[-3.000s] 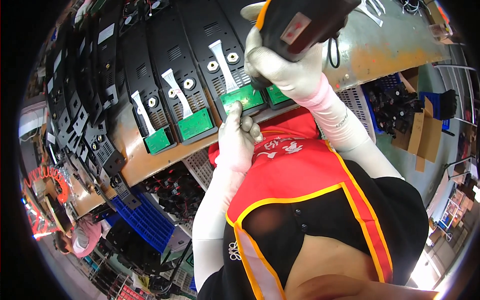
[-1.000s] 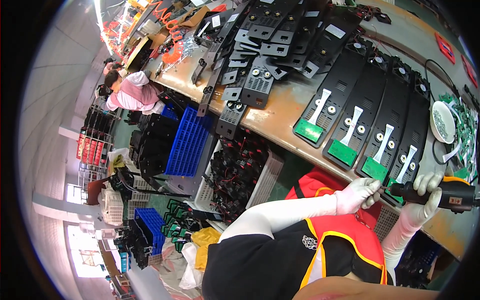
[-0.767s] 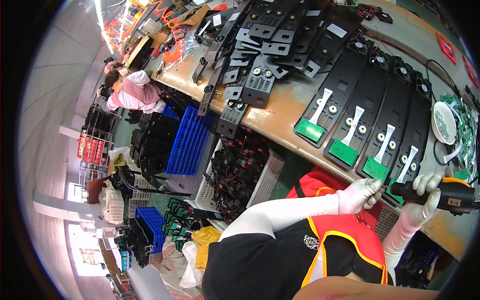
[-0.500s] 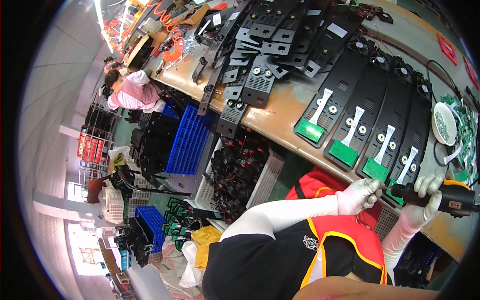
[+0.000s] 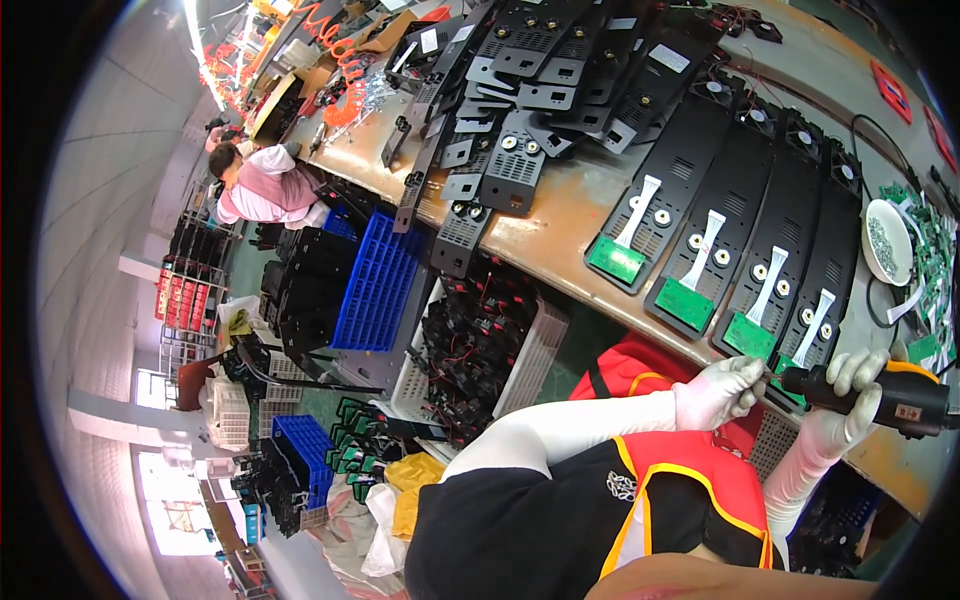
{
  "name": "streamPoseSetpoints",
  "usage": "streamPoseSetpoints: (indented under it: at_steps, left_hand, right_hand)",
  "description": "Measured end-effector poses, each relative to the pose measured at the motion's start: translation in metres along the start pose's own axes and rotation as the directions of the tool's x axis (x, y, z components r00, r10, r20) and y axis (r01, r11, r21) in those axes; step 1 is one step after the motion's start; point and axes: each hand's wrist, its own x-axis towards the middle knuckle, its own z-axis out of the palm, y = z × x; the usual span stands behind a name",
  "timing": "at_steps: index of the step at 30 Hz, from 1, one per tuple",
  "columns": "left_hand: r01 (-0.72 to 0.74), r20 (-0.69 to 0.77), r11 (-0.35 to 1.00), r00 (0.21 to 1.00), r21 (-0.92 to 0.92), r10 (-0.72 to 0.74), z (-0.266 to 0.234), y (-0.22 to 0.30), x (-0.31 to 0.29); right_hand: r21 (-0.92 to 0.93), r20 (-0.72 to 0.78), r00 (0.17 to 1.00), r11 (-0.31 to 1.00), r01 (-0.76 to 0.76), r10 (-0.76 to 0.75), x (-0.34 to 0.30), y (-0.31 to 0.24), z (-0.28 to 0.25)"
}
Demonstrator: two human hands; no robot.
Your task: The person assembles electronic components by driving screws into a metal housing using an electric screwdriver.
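Note:
My right hand (image 5: 848, 398), in a white glove, is wrapped around a black electric screwdriver (image 5: 912, 397) with an orange stripe, held sideways with its bit toward the left. My left hand (image 5: 716, 392), gloved too, has its fingers pinched together at the bit's tip. Whatever sits between those fingertips is too small to make out. Just beyond both hands lies a row of long black panels (image 5: 735, 190), each with a fan at its far end. On their near ends are green circuit boards (image 5: 750, 337) with white ribbon cables (image 5: 767, 284).
A white bowl of small metal parts (image 5: 887, 243) stands at the right beside a heap of green boards (image 5: 925, 270). More black panels (image 5: 560, 60) are piled farther left. Below the bench edge are a crate of black parts (image 5: 535, 360) and a blue crate (image 5: 377, 285). Another person (image 5: 270, 185) sits far left.
My hands and the screwdriver hold almost the same place. The view has shifted very slightly, and the far person's head has turned a little.

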Motion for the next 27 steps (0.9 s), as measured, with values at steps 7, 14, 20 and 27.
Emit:
streamPoseSetpoints:
  at_steps: [7,14,20,27]
  left_hand:
    - [0.017,0.089,0.998,0.996,-0.061,-0.012,-0.003,0.003,0.001]
    - [-0.002,0.099,1.000,0.995,0.022,-0.001,-0.005,0.006,-0.004]
    - [-0.015,0.078,0.982,0.997,0.189,0.000,-0.003,0.010,-0.005]
    - [-0.029,0.064,0.975,0.998,0.222,0.015,-0.005,0.010,-0.002]
  right_hand:
    - [-0.016,-0.028,1.000,1.000,-0.003,0.003,-0.002,-0.002,0.003]
    - [-0.011,-0.029,1.000,1.000,-0.003,0.003,-0.002,-0.008,0.002]
    - [-0.005,-0.023,1.000,1.000,-0.007,0.006,-0.002,-0.008,0.002]
    - [0.020,0.016,1.000,1.000,0.013,-0.013,-0.002,-0.005,0.001]
